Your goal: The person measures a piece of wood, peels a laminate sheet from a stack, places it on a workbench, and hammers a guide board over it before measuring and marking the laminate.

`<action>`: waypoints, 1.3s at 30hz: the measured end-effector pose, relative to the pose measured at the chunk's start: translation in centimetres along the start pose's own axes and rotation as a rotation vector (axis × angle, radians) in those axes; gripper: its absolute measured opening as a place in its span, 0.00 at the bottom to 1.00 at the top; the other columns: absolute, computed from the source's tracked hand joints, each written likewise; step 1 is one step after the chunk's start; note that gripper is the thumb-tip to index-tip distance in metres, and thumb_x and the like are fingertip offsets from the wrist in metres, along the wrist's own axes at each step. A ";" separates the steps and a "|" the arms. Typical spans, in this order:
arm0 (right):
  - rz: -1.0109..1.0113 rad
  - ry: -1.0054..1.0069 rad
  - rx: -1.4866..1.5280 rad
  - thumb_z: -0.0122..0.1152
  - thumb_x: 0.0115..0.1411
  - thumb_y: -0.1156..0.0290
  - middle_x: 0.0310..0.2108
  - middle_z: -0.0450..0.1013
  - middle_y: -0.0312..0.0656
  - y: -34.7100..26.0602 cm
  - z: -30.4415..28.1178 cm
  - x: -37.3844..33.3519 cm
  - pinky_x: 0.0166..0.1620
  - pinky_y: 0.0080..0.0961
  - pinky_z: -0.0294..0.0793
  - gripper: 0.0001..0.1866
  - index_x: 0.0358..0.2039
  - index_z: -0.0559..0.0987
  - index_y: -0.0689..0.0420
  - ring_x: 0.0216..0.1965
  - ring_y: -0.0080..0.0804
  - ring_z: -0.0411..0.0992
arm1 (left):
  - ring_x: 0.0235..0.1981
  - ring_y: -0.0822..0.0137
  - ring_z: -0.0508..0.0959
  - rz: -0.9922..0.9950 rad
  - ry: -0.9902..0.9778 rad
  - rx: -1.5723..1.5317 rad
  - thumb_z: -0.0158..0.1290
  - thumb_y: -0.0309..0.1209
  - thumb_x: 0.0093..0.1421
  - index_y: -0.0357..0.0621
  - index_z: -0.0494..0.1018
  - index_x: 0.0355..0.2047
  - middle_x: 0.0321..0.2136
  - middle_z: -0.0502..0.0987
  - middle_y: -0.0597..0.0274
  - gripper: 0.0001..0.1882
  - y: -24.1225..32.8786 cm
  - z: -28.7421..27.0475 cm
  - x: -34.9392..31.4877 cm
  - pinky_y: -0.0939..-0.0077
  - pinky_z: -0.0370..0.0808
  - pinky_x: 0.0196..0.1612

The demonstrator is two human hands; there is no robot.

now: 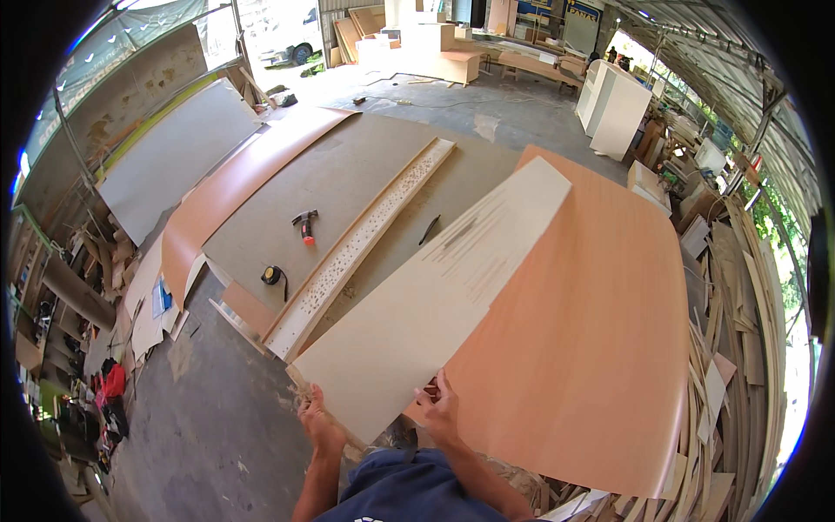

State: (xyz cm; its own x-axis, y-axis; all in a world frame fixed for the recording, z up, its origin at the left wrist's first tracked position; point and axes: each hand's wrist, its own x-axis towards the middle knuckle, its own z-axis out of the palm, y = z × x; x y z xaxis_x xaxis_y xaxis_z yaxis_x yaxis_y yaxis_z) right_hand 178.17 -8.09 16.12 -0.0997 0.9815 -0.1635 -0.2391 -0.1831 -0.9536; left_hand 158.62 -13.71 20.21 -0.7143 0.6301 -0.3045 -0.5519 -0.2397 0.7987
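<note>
A long, pale wooden board (pixel 391 317) slants from near my body up to the far right, with streaky brown marks towards its far end. My left hand (pixel 320 423) grips its near left edge, thumb on top and fingers mostly hidden beneath. At the near right edge, my right hand (pixel 440 409) has its fingers curled around the board; shadow makes the fingertips hard to read. Left of the board lies a long, narrow wooden strip (pixel 370 235) with raised sides and many light specks. A dark, slim pen-like tool (pixel 429 229) rests between the two.
A hammer (pixel 305 228) and a tape measure (pixel 273 276) lie on the grey-brown worktop sheet (pixel 261 222). Wood-toned laminate sheets curve along its left (pixel 252 187) and right (pixel 591 348). Stacked offcuts (pixel 735 322) fill the right side. A white cabinet (pixel 613 106) stands farther back.
</note>
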 end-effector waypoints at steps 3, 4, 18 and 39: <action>-0.009 0.088 -0.174 0.61 0.59 0.76 0.36 0.72 0.40 0.9 2.1 3.0 0.39 0.21 0.75 0.31 0.60 0.63 0.72 0.34 0.24 0.72 | 0.39 0.61 0.77 0.004 0.047 -0.016 0.54 0.37 0.65 0.34 0.70 0.42 0.40 0.75 0.55 0.16 -0.3 0.4 2.1 0.64 0.77 0.42; -0.045 0.101 -0.240 0.62 0.58 0.75 0.36 0.72 0.41 1.2 2.7 3.8 0.38 0.20 0.75 0.32 0.60 0.63 0.73 0.34 0.24 0.72 | 0.39 0.61 0.77 0.004 0.039 -0.016 0.54 0.37 0.65 0.34 0.70 0.42 0.40 0.75 0.55 0.16 -0.1 0.9 2.4 0.64 0.77 0.42; -0.162 0.066 -0.364 0.64 0.56 0.76 0.34 0.66 0.40 7.6 7.0 12.0 0.35 0.21 0.74 0.35 0.62 0.62 0.71 0.31 0.24 0.71 | 0.42 0.58 0.77 -0.098 0.106 -0.164 0.46 0.35 0.69 0.27 0.67 0.53 0.47 0.75 0.50 0.21 -6.8 -4.9 13.2 0.65 0.76 0.47; -0.127 0.052 -0.644 0.63 0.57 0.74 0.35 0.66 0.43 10.5 6.8 13.3 0.38 0.24 0.75 0.34 0.61 0.62 0.70 0.33 0.28 0.71 | 0.44 0.61 0.76 -0.194 0.094 0.084 0.44 0.40 0.70 0.30 0.68 0.50 0.44 0.75 0.55 0.21 -9.4 -7.3 16.1 0.67 0.74 0.48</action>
State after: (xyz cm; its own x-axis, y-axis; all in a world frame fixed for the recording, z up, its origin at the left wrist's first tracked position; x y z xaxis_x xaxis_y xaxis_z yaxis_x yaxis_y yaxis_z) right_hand 167.75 2.67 5.69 -0.0579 0.9977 -0.0362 0.3814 -0.0114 -0.9243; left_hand 149.14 -6.72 3.99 -0.6373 0.5861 -0.5003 -0.6479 -0.0562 0.7596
